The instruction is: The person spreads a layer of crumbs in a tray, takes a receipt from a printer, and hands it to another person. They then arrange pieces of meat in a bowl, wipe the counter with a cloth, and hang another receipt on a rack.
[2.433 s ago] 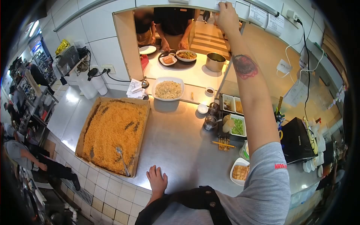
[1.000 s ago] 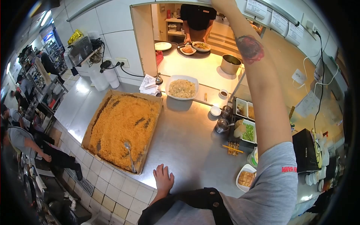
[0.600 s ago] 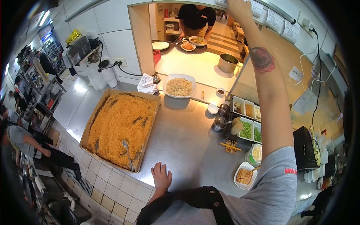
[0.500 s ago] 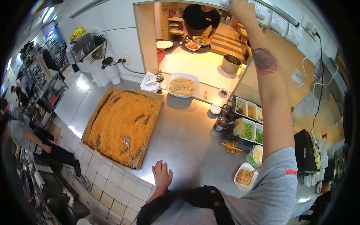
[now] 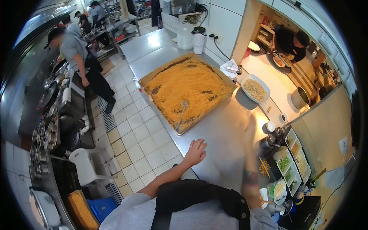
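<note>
- Left hand (image 5: 195,150) flat on the near edge of the steel surface (image 5: 226,132), fingers spread, grasping nothing.
- Right hand (image 5: 250,128) smeared by blur above the surface on the right; grip cannot be told.
- Rice tray (image 5: 188,86) far and left of the left hand, apart from it; spoon (image 5: 181,115) lying in its near corner.
- Judged step: bracing at the surface, nothing taken up yet.
- Any reach for the spoon calls for a short forward-left move over bare steel.
- Open room between tray and hands; condiment tubs (image 5: 293,161) and small metal pots (image 5: 268,141) crowd the right; tiled floor (image 5: 142,142) drops away left.
</note>
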{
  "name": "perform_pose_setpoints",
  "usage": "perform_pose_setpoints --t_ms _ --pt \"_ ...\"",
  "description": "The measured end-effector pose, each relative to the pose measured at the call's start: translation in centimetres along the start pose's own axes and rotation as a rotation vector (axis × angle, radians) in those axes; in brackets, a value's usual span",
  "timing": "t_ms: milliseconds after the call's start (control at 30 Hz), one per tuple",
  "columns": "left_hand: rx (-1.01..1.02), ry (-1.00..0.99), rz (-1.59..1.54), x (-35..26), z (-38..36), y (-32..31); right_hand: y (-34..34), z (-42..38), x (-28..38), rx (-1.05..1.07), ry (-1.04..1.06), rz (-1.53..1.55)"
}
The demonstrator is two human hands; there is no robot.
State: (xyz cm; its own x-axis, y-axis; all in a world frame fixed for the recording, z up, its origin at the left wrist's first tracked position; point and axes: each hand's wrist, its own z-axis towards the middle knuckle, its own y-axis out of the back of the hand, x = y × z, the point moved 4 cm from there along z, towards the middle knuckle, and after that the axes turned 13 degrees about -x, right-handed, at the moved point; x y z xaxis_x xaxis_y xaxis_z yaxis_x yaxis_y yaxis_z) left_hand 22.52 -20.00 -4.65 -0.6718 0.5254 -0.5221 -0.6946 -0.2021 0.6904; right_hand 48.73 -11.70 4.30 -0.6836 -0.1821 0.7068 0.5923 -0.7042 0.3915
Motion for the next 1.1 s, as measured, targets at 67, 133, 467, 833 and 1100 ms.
perform_pose_setpoints --t_ms 67,133,467,833,1100 --pt "-0.058 -0.03 -0.104 0.8 -1.1 1.1 0.1 -9.8 1.6 0.256 0.132 -0.136" --pt "-0.054 0.017 -0.04 2.0 -3.9 3.7 1.5 -16.3 2.9 0.409 -0.079 -0.065" --pt "-0.075 0.576 0.486 8.6 -33.2 16.8 7.2 -23.6 5.1 0.423 0.031 0.021" --pt "0.162 0.917 0.311 2.3 -44.0 11.4 6.0 -23.9 4.6 0.374 0.084 0.028" --pt "-0.042 0.965 0.274 5.4 -36.1 13.4 0.4 -17.7 7.7 0.405 -0.194 0.141"
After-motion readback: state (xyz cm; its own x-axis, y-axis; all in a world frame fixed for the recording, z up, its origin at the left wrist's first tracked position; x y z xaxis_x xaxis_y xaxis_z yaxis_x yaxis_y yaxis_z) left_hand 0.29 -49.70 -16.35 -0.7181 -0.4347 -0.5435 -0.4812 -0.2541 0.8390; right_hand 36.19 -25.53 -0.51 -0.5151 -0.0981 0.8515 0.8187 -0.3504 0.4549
